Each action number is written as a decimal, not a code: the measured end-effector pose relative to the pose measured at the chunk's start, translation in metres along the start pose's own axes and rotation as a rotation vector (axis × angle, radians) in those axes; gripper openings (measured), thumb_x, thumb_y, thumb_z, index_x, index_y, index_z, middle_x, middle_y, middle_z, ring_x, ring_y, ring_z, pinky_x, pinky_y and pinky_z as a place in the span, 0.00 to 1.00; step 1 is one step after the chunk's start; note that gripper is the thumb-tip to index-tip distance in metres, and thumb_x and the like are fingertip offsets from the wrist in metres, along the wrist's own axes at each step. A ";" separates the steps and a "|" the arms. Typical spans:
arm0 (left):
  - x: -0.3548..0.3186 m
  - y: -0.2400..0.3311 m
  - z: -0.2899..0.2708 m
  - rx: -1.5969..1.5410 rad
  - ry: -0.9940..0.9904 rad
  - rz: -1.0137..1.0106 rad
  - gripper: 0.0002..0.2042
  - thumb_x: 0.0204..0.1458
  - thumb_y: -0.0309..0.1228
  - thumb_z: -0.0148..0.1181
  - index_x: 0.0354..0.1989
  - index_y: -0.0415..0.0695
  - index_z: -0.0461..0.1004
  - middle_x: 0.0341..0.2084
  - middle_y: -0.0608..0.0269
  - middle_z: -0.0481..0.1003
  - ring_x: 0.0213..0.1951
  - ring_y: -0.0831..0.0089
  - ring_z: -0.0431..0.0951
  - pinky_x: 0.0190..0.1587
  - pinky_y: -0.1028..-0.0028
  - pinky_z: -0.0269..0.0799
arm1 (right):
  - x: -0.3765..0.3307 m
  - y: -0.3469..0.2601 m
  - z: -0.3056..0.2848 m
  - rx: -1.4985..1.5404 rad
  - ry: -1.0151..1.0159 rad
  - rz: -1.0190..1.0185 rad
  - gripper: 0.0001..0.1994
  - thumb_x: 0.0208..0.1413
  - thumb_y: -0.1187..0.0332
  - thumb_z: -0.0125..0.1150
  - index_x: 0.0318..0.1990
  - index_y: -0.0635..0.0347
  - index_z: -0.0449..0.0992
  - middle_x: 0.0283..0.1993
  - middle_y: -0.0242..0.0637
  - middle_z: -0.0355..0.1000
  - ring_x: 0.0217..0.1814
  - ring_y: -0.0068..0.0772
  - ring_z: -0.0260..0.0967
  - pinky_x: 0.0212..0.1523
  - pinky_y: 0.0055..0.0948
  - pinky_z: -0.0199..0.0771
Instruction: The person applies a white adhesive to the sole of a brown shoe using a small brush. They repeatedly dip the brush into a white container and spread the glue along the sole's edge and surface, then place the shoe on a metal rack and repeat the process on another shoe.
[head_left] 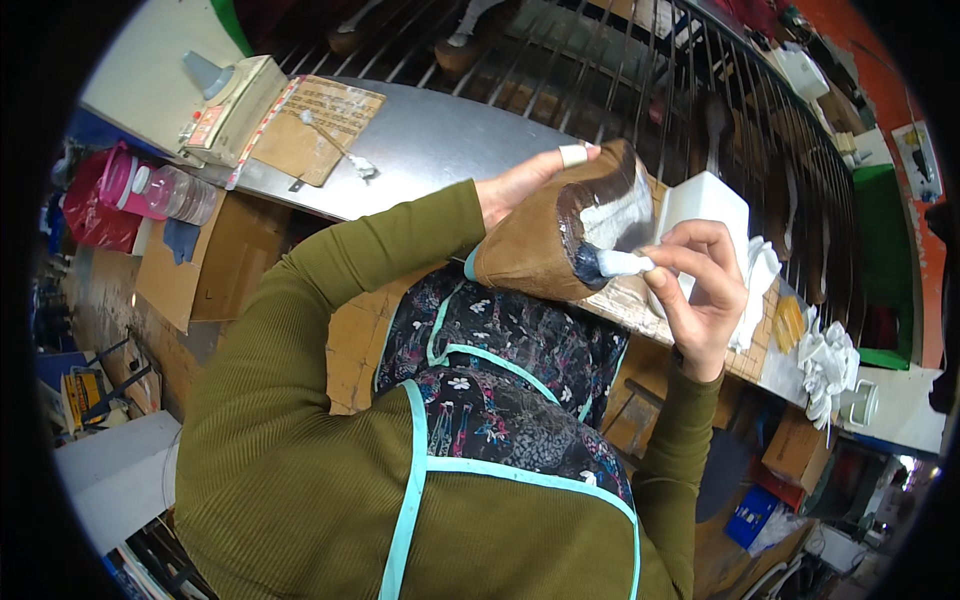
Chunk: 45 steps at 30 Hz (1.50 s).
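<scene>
Nearest: a brown suede shoe [525, 240], held above the lap, sole side turned toward the right hand and partly coated white. The left hand [520, 190] grasps it along the upper side; its remaining fingers are hidden behind the shoe. The right hand [708, 290] pinches a white-handled applicator [625, 263] between thumb and fingers, dark end against the sole.

Edges: the shoe overlaps the front edge of the metal bench [440, 135]. Bare metal runs from the left forearm to a cardboard sheet [315, 125], giving room on that side. The right side is tighter: a white container [708, 200] stands just behind the right hand, contents not discernible, with white gloves [828, 365] farther right.

Containers beyond: a blue cloth [182, 240] hangs at a cardboard box [245, 245]; a clear bottle [185, 197] is beside a pink tub [117, 178].

Farthest: a rack of metal bars [530, 50] bearing further shoes [457, 55].
</scene>
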<state>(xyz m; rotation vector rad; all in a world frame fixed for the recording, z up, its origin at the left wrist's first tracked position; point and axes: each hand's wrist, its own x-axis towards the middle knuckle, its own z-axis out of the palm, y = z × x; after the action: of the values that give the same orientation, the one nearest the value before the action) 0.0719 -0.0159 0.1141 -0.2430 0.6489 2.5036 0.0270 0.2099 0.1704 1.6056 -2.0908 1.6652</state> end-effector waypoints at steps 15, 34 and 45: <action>-0.097 -0.036 0.032 1.087 -0.042 0.219 0.22 0.54 0.39 0.60 0.56 0.45 0.67 0.50 0.61 0.72 0.48 0.76 0.75 0.55 0.72 0.70 | 0.095 0.015 0.057 0.371 -0.572 -0.160 0.09 0.45 0.70 0.71 0.35 0.59 0.83 0.36 0.32 0.69 0.36 0.23 0.67 0.31 0.23 0.68; -0.002 -0.013 -0.038 -0.103 -0.130 0.324 0.29 0.52 0.50 0.57 0.55 0.38 0.68 0.45 0.50 0.76 0.40 0.62 0.81 0.44 0.66 0.79 | 0.011 -0.017 -0.016 -0.350 -0.028 0.082 0.08 0.42 0.72 0.69 0.34 0.55 0.83 0.34 0.32 0.70 0.34 0.26 0.65 0.34 0.26 0.65; 0.046 -0.001 -0.075 0.164 -0.151 0.571 0.31 0.56 0.51 0.51 0.61 0.42 0.61 0.55 0.54 0.69 0.54 0.63 0.72 0.59 0.63 0.66 | -0.014 0.020 0.031 -0.677 0.410 0.075 0.12 0.40 0.70 0.71 0.36 0.51 0.82 0.38 0.31 0.70 0.31 0.25 0.63 0.39 0.28 0.48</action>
<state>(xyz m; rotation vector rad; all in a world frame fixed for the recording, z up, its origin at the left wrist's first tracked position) 0.0371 -0.0318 0.0348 0.2243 0.9602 2.9404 0.0364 0.1946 0.1349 0.9044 -2.1569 0.9971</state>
